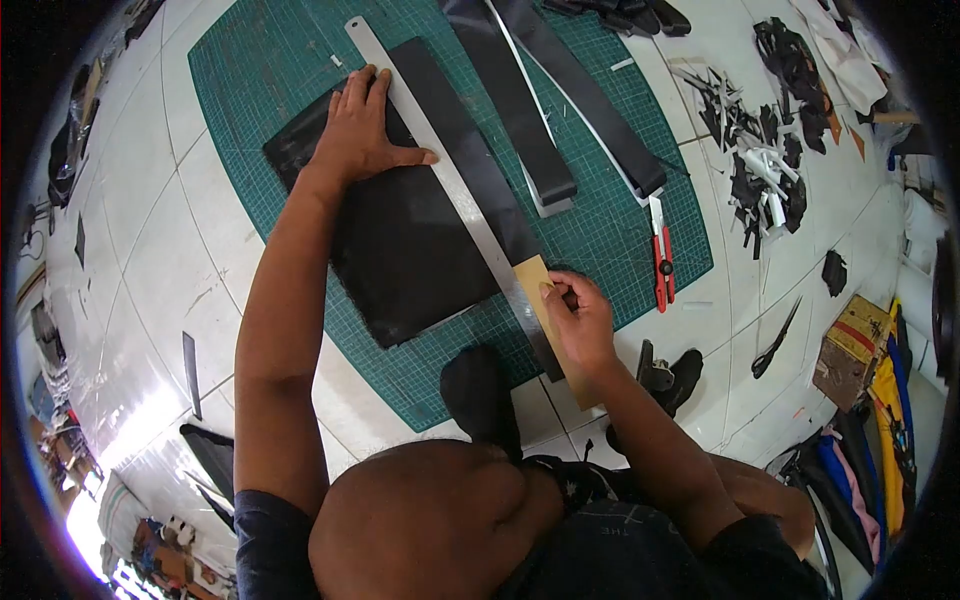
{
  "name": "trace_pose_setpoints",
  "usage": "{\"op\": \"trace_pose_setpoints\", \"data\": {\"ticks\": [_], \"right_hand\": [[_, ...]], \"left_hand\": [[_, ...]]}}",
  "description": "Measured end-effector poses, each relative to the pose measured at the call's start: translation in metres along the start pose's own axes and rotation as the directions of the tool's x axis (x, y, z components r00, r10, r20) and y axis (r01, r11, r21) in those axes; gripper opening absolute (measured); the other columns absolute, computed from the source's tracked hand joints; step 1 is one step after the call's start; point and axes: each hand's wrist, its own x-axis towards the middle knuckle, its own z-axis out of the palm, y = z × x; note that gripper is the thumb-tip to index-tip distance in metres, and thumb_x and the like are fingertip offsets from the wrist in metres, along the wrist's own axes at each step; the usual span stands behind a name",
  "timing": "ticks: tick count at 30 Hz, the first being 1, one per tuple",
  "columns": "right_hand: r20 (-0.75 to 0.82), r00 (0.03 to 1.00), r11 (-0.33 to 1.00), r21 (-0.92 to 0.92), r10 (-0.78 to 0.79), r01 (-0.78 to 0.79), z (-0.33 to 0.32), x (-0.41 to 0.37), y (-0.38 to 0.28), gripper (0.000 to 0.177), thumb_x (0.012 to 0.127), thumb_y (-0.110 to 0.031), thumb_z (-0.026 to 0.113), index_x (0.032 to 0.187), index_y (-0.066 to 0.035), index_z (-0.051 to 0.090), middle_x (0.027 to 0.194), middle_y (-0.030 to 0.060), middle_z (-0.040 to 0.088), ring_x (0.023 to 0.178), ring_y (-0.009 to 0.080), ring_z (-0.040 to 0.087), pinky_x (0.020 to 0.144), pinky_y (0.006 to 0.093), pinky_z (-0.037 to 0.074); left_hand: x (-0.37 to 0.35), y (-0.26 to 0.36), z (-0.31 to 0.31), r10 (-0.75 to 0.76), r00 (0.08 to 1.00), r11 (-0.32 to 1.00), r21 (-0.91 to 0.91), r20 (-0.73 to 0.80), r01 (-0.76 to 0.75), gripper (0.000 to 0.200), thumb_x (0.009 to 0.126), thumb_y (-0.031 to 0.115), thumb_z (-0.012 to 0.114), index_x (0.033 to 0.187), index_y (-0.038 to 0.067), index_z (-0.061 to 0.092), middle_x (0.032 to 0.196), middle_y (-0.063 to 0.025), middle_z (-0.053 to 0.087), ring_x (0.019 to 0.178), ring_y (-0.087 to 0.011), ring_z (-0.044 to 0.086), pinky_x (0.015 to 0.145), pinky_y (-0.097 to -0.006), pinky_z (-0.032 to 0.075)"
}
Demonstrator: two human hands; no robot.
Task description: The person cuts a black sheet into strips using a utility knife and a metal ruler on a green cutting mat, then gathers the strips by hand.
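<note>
The tiled floor (170, 250) is the widest surface, and its tiles show all around the green cutting mat (380, 385). Beyond the mat's left edge there is a broad part of bare tiles; beyond its right edge, the room for moving is shared with several things. On the mat's left half lies the black panel (410, 250), inside the edge. At the mat's far side, two black strips (520, 115) run over the edge. The metal ruler (455, 180) crosses the middle of the mat, lying along the panel. To the right of the mat is a heap of scraps (765, 165), and nearer, a brown and yellow box (853, 350), of which the inside is not visible. Over the mat, the left hand (360, 130) is spread flat, its thumb on the ruler. Near the mat's close edge, the right hand (580, 320) pinches the yellow card (562, 345), which reaches past this edge. The red cutter (664, 265) lies on the mat, just inside its right edge. The scissors (768, 356) rest outside it, on the tiles.
</note>
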Motion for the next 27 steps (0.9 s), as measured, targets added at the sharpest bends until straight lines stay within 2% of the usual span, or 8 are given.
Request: {"op": "trace_pose_setpoints", "data": {"ticks": [7,12,14,16,18,21,24,27], "right_hand": [[0.007,1.0,1.0,-0.009,0.026,-0.026,-0.001,0.001,0.002,0.024,0.092,-0.014,0.072,0.112,-0.001,0.069,0.093,0.0079,0.063,0.074,0.0116,0.062,0.066,0.0275,0.051],[-0.088,0.985,0.989,-0.034,-0.147,0.145,-0.021,-0.013,0.03,0.019,0.091,-0.012,0.069,0.107,-0.001,0.066,0.099,0.0097,0.063,0.081,0.0168,0.062,0.071,0.0301,0.051],[-0.12,0.973,0.974,-0.144,-0.195,0.178,-0.048,-0.016,0.027,0.023,0.092,-0.013,0.068,0.111,-0.002,0.063,0.113,0.0139,0.059,0.095,0.0232,0.06,0.08,0.0332,0.049],[-0.296,0.911,0.885,-0.447,-0.287,0.133,-0.075,0.0,0.025,0.03,0.093,-0.018,0.07,0.116,-0.002,0.059,0.119,0.017,0.054,0.106,0.0295,0.056,0.088,0.0393,0.046],[-0.405,0.863,0.906,-0.405,-0.301,0.126,-0.099,0.024,0.039,0.04,0.092,-0.025,0.072,0.12,0.0,0.057,0.118,0.0179,0.053,0.11,0.0338,0.052,0.092,0.0442,0.044],[-0.332,0.848,0.652,-0.758,-0.413,0.021,-0.116,0.029,0.033,0.045,0.092,-0.025,0.073,0.123,0.003,0.056,0.114,0.0191,0.054,0.103,0.0346,0.055,0.09,0.0459,0.045],[-0.273,0.942,0.791,-0.612,-0.193,-0.015,-0.126,0.028,0.036,0.045,0.094,-0.022,0.071,0.126,0.005,0.055,0.11,0.0183,0.055,0.097,0.0292,0.057,0.087,0.0403,0.047],[-0.332,0.919,0.929,-0.36,-0.212,0.085,-0.123,0.029,0.055,0.04,0.097,-0.02,0.068,0.125,0.004,0.052,0.106,0.014,0.056,0.092,0.0223,0.058,0.081,0.0337,0.048]], "left_hand": [[0.0,0.0,0.0,0.012,1.0,1.0,-0.002,-0.014,-0.012,0.136,0.051,0.071,0.086,0.151,-0.004,0.033,0.156,-0.0257,0.031,0.148,-0.0423,0.026,0.121,-0.0549,0.02],[0.001,0.004,-0.004,-0.031,0.998,0.998,0.054,0.047,0.028,0.139,0.053,0.069,0.087,0.154,-0.004,0.027,0.159,-0.0266,0.025,0.151,-0.0419,0.019,0.122,-0.0554,0.016],[0.003,0.008,-0.007,-0.064,0.993,0.995,0.086,0.104,0.055,0.141,0.053,0.071,0.086,0.155,-0.003,0.023,0.161,-0.0258,0.021,0.153,-0.0405,0.014,0.123,-0.0549,0.013],[0.004,0.013,-0.01,-0.105,0.983,0.987,0.137,0.149,0.085,0.143,0.053,0.072,0.085,0.156,-0.002,0.021,0.162,-0.0249,0.019,0.153,-0.0397,0.011,0.124,-0.0537,0.011],[0.004,0.017,-0.014,-0.124,0.978,0.982,0.165,0.169,0.096,0.143,0.053,0.074,0.084,0.157,-0.002,0.02,0.163,-0.0242,0.018,0.153,-0.0412,0.009,0.123,-0.0566,0.01],[0.003,0.034,-0.022,-0.162,0.978,0.958,0.257,0.129,0.124,0.133,0.055,0.071,0.084,0.154,-0.001,0.03,0.16,-0.0236,0.026,0.152,-0.0421,0.014,0.121,-0.0619,0.011],[0.0,0.05,-0.024,-0.173,0.972,0.922,0.374,0.158,0.103,0.115,0.061,0.066,0.084,0.146,-0.001,0.044,0.152,-0.0221,0.038,0.149,-0.0403,0.024,0.12,-0.0612,0.016],[-0.009,0.055,-0.021,-0.157,0.975,0.946,0.306,0.157,0.103,0.1,0.07,0.057,0.082,0.143,0.0,0.047,0.15,-0.0179,0.044,0.147,-0.0364,0.03,0.119,-0.0612,0.019]]}}
